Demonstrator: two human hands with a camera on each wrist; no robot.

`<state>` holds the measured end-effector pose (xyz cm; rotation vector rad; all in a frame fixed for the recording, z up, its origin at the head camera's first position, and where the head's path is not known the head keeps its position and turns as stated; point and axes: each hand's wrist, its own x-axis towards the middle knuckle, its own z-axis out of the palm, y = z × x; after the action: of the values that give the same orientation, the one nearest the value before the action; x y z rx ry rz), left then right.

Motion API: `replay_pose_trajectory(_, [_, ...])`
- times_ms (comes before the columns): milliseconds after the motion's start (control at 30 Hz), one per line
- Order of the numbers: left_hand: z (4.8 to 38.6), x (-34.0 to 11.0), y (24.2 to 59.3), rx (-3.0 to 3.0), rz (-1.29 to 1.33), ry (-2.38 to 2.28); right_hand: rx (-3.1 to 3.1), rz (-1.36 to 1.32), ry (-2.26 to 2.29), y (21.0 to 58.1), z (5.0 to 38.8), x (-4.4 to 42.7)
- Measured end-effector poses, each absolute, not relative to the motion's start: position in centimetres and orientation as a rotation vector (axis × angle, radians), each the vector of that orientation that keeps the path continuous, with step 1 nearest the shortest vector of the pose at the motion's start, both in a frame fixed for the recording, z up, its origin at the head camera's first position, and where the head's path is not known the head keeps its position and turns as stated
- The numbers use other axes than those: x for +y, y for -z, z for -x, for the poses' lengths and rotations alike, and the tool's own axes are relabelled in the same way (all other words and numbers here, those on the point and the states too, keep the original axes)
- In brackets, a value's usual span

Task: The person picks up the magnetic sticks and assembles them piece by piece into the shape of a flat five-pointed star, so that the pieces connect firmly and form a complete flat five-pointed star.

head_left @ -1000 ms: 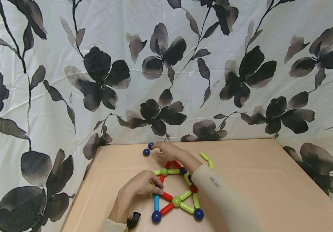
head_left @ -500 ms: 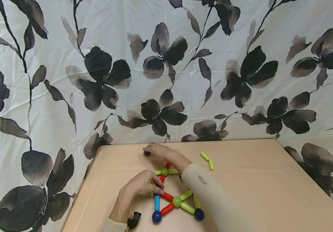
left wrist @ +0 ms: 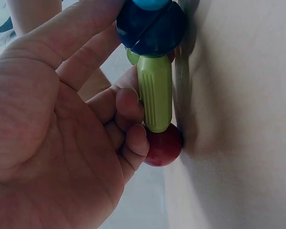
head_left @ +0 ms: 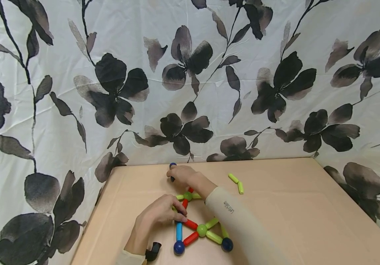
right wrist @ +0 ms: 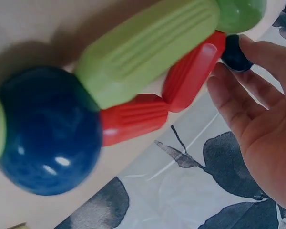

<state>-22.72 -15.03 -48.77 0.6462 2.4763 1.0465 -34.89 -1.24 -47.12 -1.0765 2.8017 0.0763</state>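
Note:
A structure of magnetic building sticks and balls lies on the board, with a green ball (head_left: 202, 230) joining red and green sticks at its near part. My left hand (head_left: 163, 210) grips its left side. In the left wrist view the fingers curl by a dark blue ball (left wrist: 151, 28) and a green stick (left wrist: 155, 93), above a red ball (left wrist: 164, 147). Near the board's far edge, my right hand (head_left: 186, 176) pinches a loose blue ball (right wrist: 236, 53) between thumb and fingers. Another blue ball (head_left: 172, 165) sits just beyond it. The right forearm hides the structure's right side.
Two loose green sticks (head_left: 237, 183) lie end to end at the back right of the tan board (head_left: 292, 206). A floral cloth (head_left: 229, 92) hangs behind the far edge. Beside the left wrist is a black piece (head_left: 152, 251).
My right hand has moved off the far blue ball toward the nearer one and taken hold of it, shifting it slightly right. The left hand stays put on the structure.

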Motion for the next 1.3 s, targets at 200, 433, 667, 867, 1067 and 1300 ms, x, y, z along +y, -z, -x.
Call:
replay_pose_trajectory(200, [22.6, -15.0, 48.8, 2.478, -0.618, -1.043, 2.780, 1.082, 0.011, 47.8, 34.8, -0.4])
replay_pose_trajectory(433, [22.7, -14.8, 48.9, 2.490, -0.607, -1.028, 2.804, 0.956, 0.409, 47.1, 34.9, 2.4])
replay_pose_trajectory(667, [22.6, -14.7, 48.8, 2.481, -0.578, -1.037, 2.723, 0.747, 0.736, 46.7, 35.2, 6.1])
replay_pose_trajectory(867, [22.5, -14.8, 48.7, 2.476, -0.560, -1.047, 2.673, 0.700, 0.778, 47.4, 35.5, 7.7])
replay_pose_trajectory(1067, [22.5, -14.8, 48.6, 2.471, -0.555, -1.051, 2.727, 0.658, 0.657, 48.4, 35.9, 8.4])
replay_pose_trajectory(1300, [22.5, -14.8, 48.7, 2.481, -0.572, -1.047, 2.773, 0.638, 0.598, 48.8, 36.0, 8.4])
